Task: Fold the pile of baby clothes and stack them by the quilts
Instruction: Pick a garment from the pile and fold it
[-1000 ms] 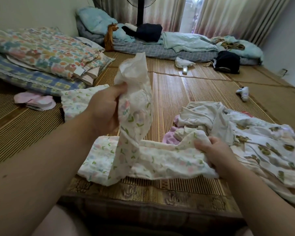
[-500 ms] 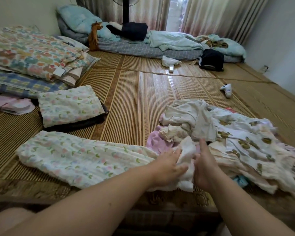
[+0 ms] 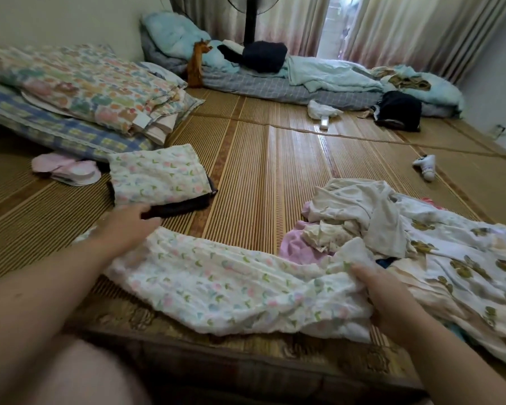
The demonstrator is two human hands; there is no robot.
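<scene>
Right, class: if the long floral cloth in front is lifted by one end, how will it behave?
Probably floppy: the floral cloth lies wrinkled and slack on the mat, and bunches where the right hand grips its end. Likely light, since it looks thin. It would probably drag rather than slide, as the mat is ribbed.

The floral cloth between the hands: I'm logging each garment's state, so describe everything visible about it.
The floral cloth is white, crinkled fabric printed with pink, blue and green flowers. It lies as a long band across the woven mat, its right end bunched in the right hand against the clothes pile. The left hand covers its left end; grip unclear.
</scene>
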